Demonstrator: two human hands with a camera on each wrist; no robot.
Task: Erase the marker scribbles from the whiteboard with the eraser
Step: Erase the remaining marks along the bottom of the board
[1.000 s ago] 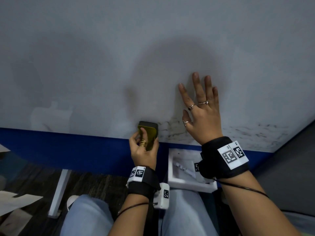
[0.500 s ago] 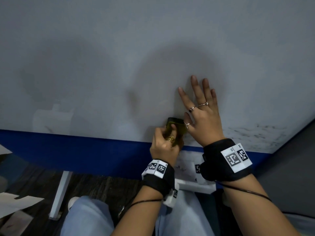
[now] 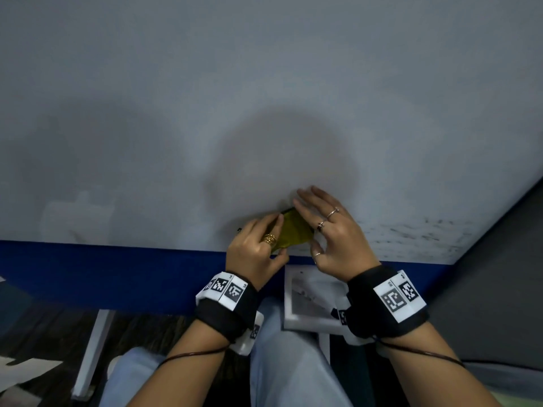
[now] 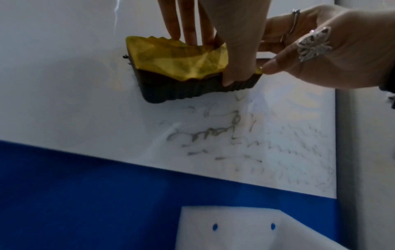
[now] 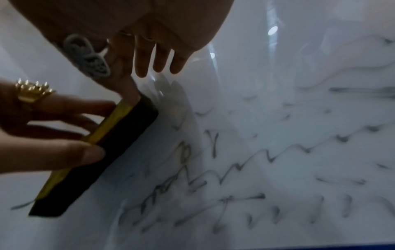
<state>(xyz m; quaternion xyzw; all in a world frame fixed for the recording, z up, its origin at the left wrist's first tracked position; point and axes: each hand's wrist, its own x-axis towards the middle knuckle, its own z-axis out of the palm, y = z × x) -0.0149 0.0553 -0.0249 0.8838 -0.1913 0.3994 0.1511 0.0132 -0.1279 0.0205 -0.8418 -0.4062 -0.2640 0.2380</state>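
The whiteboard (image 3: 264, 98) fills the upper head view. My left hand (image 3: 277, 237) grips the eraser (image 3: 295, 233), yellow-backed with dark felt, flat against the board near its lower edge, thumb below and fingers above. In the left wrist view the eraser (image 4: 181, 64) lies tilted just above the faint grey scribbles (image 4: 213, 135). My right hand (image 3: 311, 227) has straight fingers; its index fingertip and thumb tip touch the eraser's right end. In the right wrist view the eraser (image 5: 111, 152) stands left of the scribbles (image 5: 256, 160). More scribbles (image 3: 417, 233) run toward the board's lower right corner.
A blue band (image 3: 117, 274) runs under the board. A white tray (image 3: 311, 301) hangs below my hands, also seen as a white holder (image 4: 235, 228). A dark wall (image 3: 499, 274) borders the board's right edge. My knees (image 3: 288, 362) and a white stand leg (image 3: 94, 348) are below.
My left hand slid the eraser rightward along the board's lower part to my right hand. My right hand came down off the board and now touches the eraser's end.
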